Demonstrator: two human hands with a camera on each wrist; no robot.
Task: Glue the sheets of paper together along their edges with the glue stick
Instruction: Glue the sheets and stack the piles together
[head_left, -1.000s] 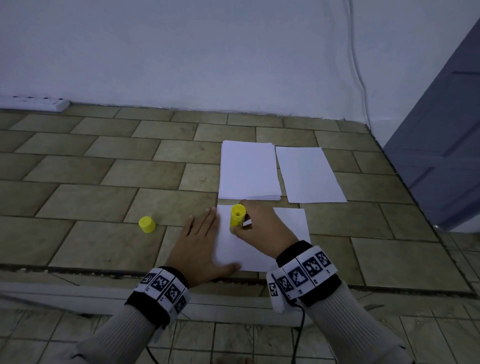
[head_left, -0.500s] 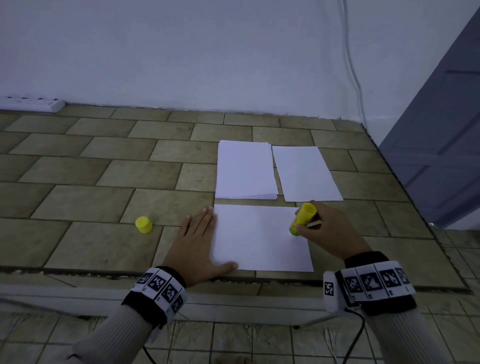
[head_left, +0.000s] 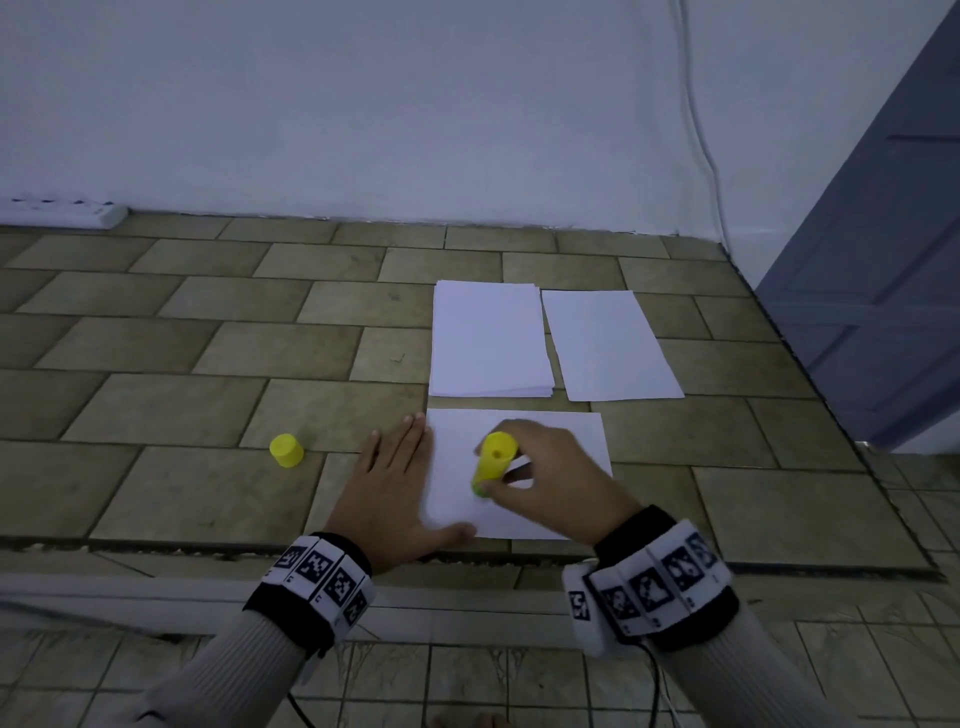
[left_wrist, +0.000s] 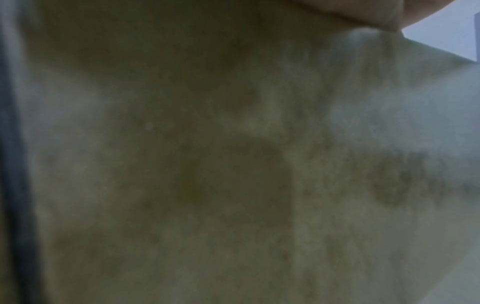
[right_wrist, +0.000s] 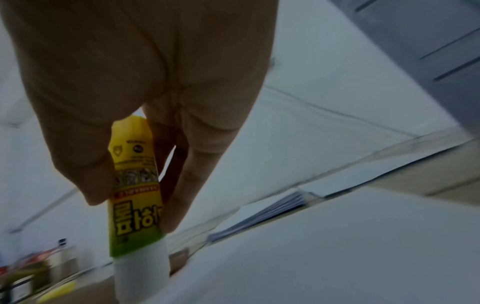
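Glue stick (head_left: 494, 461) moved left; two sheets, one stack, one cap (head_left: 286, 450).

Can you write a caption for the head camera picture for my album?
Right hand rubs a yellow glue stick on paper while the left hand holds it flat.

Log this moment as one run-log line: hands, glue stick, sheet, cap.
left hand: flat on near sheet | right hand: grips glue stick, tip on sheet | cap: off, on floor left
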